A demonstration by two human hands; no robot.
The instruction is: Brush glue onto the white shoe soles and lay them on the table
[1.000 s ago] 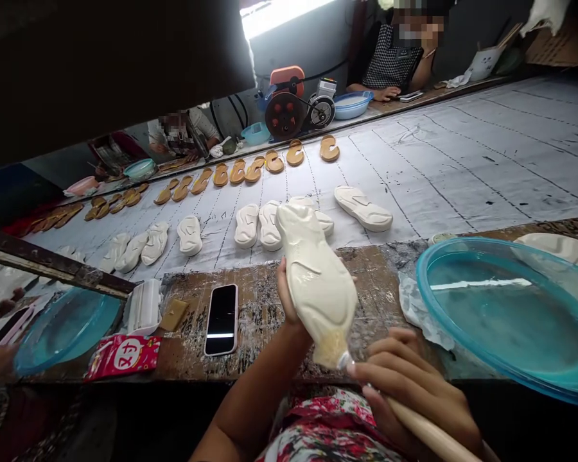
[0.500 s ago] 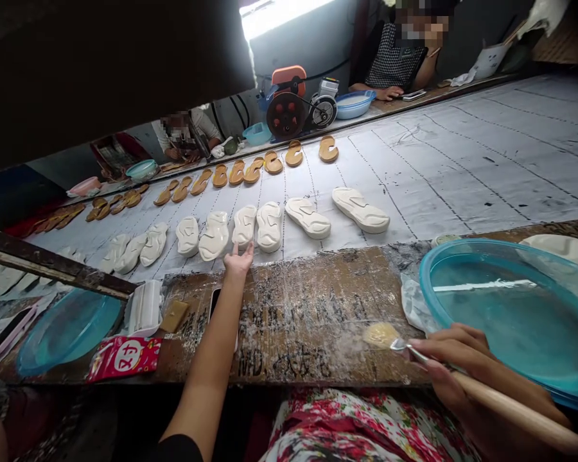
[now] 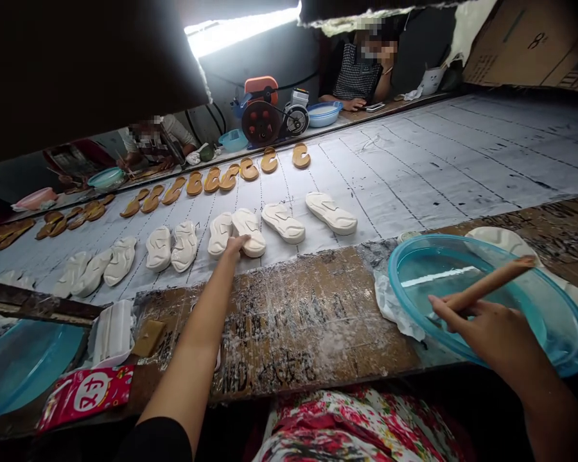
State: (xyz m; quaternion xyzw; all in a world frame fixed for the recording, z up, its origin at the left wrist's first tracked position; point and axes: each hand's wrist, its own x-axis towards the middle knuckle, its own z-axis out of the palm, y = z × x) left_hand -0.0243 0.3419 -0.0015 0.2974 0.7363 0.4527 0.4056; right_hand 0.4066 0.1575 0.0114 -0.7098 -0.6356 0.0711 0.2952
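Observation:
My left hand reaches to the row of white soles and grips the near end of one white sole, its fingers partly hidden. Another white sole lies just left of it. To the right lie two more, a white sole and the end one. Over the blue basin of water at the right, my right hand is closed round a brush with a wooden handle. The handle points up to the right, and the bristle end is hidden low in the basin.
Brown soles line the far side of the white table cover. A red packet, a tan block and a white box sit at the near left. Behind stand a motor and a person.
My left hand has moved to the sole on the right. My right hand has lifted the brush from the board to the basin. The view has turned right.

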